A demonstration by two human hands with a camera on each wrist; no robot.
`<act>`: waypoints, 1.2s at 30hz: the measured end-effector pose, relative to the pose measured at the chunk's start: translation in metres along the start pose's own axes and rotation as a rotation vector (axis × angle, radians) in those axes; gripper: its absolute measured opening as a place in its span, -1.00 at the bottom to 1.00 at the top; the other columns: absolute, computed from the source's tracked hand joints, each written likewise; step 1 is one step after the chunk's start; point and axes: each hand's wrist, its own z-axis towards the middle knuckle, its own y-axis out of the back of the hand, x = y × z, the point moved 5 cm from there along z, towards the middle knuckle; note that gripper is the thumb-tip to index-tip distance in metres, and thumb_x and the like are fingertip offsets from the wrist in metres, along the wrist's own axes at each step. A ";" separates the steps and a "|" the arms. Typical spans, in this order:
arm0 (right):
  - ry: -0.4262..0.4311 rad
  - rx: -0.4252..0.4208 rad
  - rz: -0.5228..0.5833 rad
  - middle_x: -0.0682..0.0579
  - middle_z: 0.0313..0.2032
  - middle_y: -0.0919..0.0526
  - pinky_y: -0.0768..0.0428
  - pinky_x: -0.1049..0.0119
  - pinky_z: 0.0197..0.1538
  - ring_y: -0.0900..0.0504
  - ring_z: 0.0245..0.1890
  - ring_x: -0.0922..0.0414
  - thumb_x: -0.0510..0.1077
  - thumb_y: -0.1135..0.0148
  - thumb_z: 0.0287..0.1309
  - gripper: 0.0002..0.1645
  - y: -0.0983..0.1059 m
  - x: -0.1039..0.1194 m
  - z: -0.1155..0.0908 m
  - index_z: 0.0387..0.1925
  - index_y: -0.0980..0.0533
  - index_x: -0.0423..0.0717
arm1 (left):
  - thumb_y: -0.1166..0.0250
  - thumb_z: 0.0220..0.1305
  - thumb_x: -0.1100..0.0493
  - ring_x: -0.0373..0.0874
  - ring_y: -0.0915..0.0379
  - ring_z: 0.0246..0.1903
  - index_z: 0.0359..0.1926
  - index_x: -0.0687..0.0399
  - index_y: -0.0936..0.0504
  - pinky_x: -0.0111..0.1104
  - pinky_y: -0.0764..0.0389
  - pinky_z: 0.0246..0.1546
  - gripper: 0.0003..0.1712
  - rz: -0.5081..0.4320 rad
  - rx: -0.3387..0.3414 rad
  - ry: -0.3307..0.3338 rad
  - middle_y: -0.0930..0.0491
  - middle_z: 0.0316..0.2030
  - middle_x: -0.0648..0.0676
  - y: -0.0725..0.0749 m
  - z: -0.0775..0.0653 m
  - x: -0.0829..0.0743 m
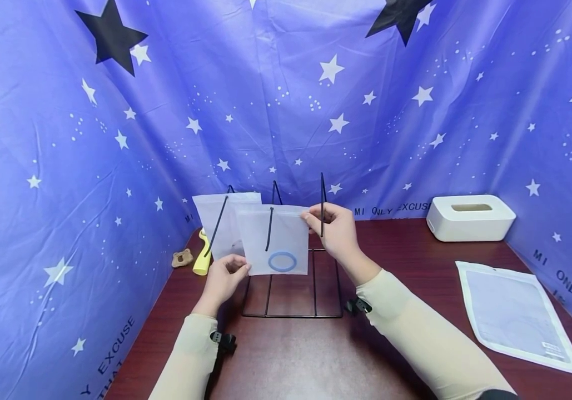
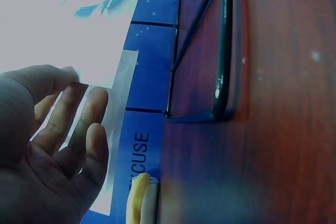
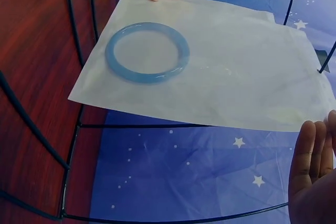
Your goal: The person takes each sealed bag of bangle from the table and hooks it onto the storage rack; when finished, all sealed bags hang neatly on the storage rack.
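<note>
A translucent white zip pouch (image 1: 291, 233) with a light blue bangle (image 3: 184, 52) inside hangs at the middle hook of a black wire display rack (image 1: 292, 316). My left hand (image 1: 224, 282) pinches the pouch's lower left corner between thumb and fingers. At the upper right corner, my right hand (image 1: 338, 229) grips the edge beside the right hook; in the right wrist view only part of this hand shows. Behind and to the left, a second white pouch (image 1: 215, 219) hangs at the left hook, partly covered by the first, with a small dark shape low in it.
A yellow object (image 1: 202, 258) stands left of the rack, beside a small brown bear-shaped piece (image 1: 182, 258). To the back right sits a white tissue box (image 1: 471, 225). A larger flat white-edged pouch (image 1: 521, 316) lies on the right of the dark wood table (image 1: 306, 355). Starry blue curtains (image 1: 286, 111) enclose the table.
</note>
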 end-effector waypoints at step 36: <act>0.013 -0.033 -0.006 0.00 -0.40 -0.78 -0.74 0.16 -0.30 -0.75 -0.45 0.06 -0.06 -0.61 0.15 -0.72 0.003 -0.049 0.038 -0.25 -0.76 -0.18 | -0.50 0.32 0.21 -0.11 -0.62 -0.31 -0.24 0.08 -0.77 -0.28 -0.59 -0.19 -0.94 0.037 -0.076 0.109 -0.76 -0.34 0.00 -0.011 0.017 0.003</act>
